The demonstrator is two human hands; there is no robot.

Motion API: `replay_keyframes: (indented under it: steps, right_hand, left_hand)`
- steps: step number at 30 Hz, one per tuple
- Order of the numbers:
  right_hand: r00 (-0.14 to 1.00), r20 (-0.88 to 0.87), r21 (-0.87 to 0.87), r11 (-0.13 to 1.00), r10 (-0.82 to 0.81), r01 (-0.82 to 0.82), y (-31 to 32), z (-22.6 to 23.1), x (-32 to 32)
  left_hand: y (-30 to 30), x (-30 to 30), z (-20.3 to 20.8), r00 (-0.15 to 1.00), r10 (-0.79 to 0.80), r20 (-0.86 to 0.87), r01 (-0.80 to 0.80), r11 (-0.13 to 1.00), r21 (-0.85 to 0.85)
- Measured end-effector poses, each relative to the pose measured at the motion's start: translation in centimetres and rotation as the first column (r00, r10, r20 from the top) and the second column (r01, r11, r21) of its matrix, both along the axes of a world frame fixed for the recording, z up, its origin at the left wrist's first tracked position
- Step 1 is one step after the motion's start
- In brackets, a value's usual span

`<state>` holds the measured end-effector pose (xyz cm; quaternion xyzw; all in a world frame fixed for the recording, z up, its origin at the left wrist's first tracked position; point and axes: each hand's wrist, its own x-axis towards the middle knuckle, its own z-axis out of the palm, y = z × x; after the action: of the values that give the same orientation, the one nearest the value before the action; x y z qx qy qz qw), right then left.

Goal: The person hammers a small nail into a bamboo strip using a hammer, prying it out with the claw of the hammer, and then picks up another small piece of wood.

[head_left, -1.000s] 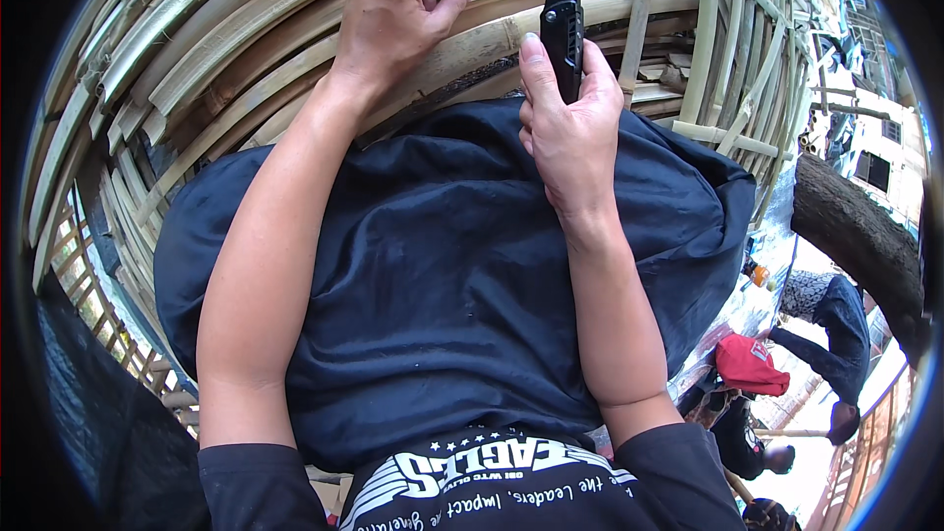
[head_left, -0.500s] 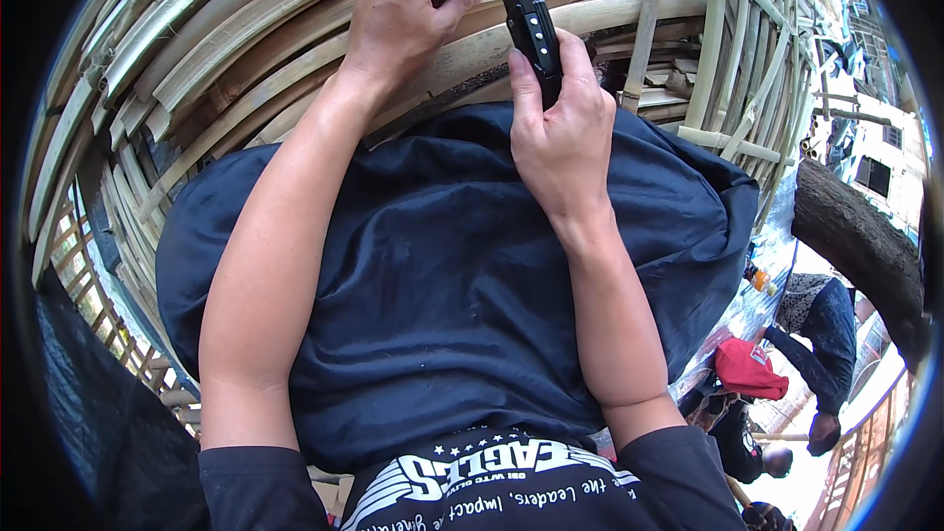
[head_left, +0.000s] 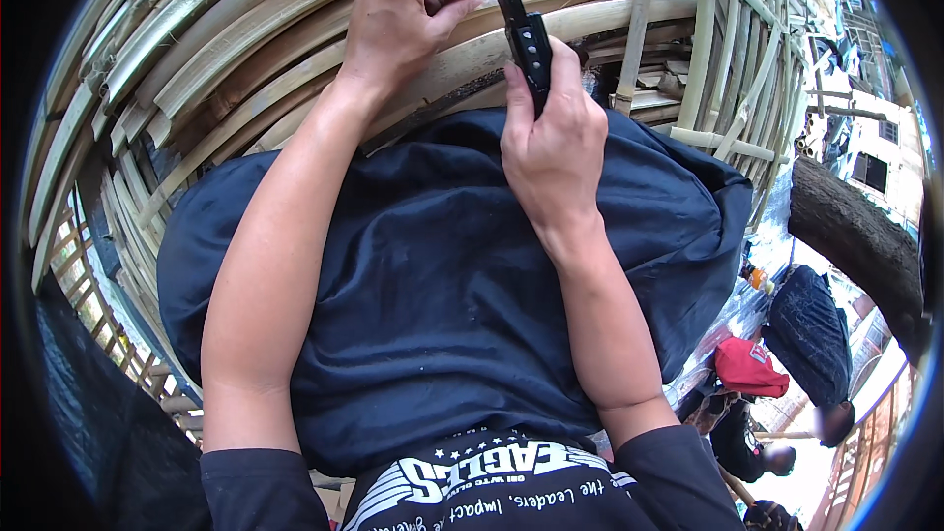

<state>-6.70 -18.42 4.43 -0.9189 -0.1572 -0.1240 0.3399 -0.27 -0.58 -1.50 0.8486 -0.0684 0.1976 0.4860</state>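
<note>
1. Since a second ago, my right hand (head_left: pixel 556 128) has swung the black claw hammer (head_left: pixel 529 51) leftward; its head, earlier well apart from my left hand (head_left: pixel 398 22), is now just beside those fingertips. Compared with half a second ago, both hands sit slightly lower.
2. The hammer's long axis runs from my right palm away from me, leaning left; the striking face points left, the claw right.
3. My right hand is clamped on the handle, thumb along its left side.
4. My left thumb and forefinger pinch a small pale piece (head_left: pixel 480 1), too small to name.
5. The hammer's head is above the bamboo slats (head_left: pixel 600 16), beyond the dark cloth (head_left: pixel 423 236) across my lap.
</note>
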Motion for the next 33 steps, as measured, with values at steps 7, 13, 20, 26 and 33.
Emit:
replay_keyframes:
  steps: [7,13,20,26,33]
  right_hand:
    - [1.000,0.006,-0.044,0.999,0.004,-0.004,-0.1,-0.3,0.0]
    - [0.999,0.049,-0.010,1.000,-0.015,0.016,-0.5,-0.5,0.0]
    - [0.997,0.072,0.077,0.997,0.004,-0.010,0.0,-0.7,-0.2]
    - [0.995,0.103,0.162,0.987,-0.015,-0.002,0.1,-0.6,-0.4]
    - [0.996,0.083,0.105,0.994,0.012,-0.021,0.3,-0.2,-0.4]
  left_hand:
    - [0.1,-0.1,-0.1,0.999,0.007,-0.038,-0.005,0.999,0.050]
    - [0.0,0.0,-0.3,1.000,0.010,-0.002,-0.009,0.999,0.031]
    - [0.0,0.4,-0.3,1.000,0.005,0.008,-0.006,0.999,0.038]
    - [0.0,0.4,-0.7,0.999,0.001,0.039,-0.003,0.999,0.053]
    - [0.1,-0.1,-0.4,0.999,0.016,-0.033,-0.014,0.997,0.070]
